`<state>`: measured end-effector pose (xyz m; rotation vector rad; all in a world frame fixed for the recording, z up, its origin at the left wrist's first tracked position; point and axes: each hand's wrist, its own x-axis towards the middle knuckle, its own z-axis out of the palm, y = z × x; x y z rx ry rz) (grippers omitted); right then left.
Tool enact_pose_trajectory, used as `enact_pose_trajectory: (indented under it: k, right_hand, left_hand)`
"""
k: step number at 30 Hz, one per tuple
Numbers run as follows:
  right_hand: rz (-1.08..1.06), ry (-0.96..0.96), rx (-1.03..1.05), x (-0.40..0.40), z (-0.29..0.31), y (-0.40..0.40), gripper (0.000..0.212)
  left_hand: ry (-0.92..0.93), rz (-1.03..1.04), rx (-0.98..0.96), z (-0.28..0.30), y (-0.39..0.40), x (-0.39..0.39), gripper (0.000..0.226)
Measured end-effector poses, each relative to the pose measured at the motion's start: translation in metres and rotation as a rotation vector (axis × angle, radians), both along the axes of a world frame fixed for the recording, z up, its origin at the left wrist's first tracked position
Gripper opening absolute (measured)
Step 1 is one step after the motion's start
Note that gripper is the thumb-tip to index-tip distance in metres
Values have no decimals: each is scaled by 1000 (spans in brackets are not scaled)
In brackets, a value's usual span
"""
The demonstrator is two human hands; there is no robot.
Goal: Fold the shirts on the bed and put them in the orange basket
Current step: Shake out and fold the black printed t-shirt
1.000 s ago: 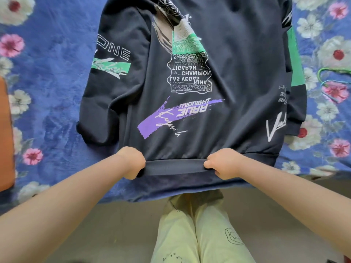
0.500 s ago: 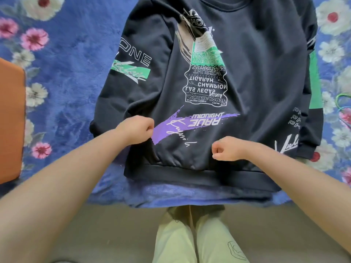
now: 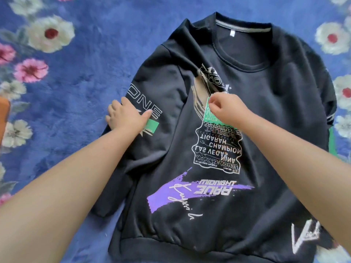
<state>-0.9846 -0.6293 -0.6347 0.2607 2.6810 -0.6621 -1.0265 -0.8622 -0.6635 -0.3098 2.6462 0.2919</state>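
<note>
A black sweatshirt point(image 3: 237, 215) with white, green and purple prints lies front up on the bed, collar at the far end and hem nearest me. My left hand point(image 3: 125, 116) rests flat on its left sleeve beside the "ONE" print, fingers spread over the sleeve's outer edge. My right hand point(image 3: 226, 109) is over the green chest print with its fingers curled, and I see no fabric between them. A sliver of the orange basket point(image 3: 3, 118) shows at the left edge.
The bed is covered by a blue blanket point(image 3: 79, 73) with white and pink flowers, which surrounds the sweatshirt on the left and far sides. A crease runs from the collar down to the chest print.
Both hands let go of the hem and moved up the sweatshirt. The left went out onto the sleeve and opened flat. The right reached the chest print. The view shifted towards the collar.
</note>
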Motion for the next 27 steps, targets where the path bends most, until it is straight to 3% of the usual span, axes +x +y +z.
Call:
enact_pose_trajectory:
  k: [3,6,8,11,15,17,20,22,24,27]
  right_hand:
    - [-118,39,-75,-39,-6,-4,28]
    - [-168,12,-81,-80,-18,-17,49]
    - [-130,-47,36,-102,-29,-30,54]
    - [-28,-119,187,-125,-40,-47,37]
    - [2,-64,14,-145,-42,-81,26]
    - [38,-21,-94,-151,-39,-93,24]
    - [82,43,-70,-160,-39,-92,23]
    - [-9,163,-2,-169,-40,-78,23]
    - [-167,277,99,-181,-37,-59,33]
    - [-487,116,108,-204,-35,-31,61]
  left_hand:
    - [-15,29,-20,-16,-3,-15,52]
    - [39,27,181,-31,-14,-34,25]
    - [105,31,316,-33,-27,-45,27]
    - [225,38,399,-22,-54,-65,40]
    - [334,-22,278,-7,-104,-110,36]
    - [271,-37,114,-9,-127,-130,35]
    - [134,-56,-77,-11,-138,-142,22]
    - [181,-103,-136,-13,-129,-139,29]
    - [339,-159,-73,-16,-113,-133,35]
    - [349,-201,19,-27,-87,-123,51]
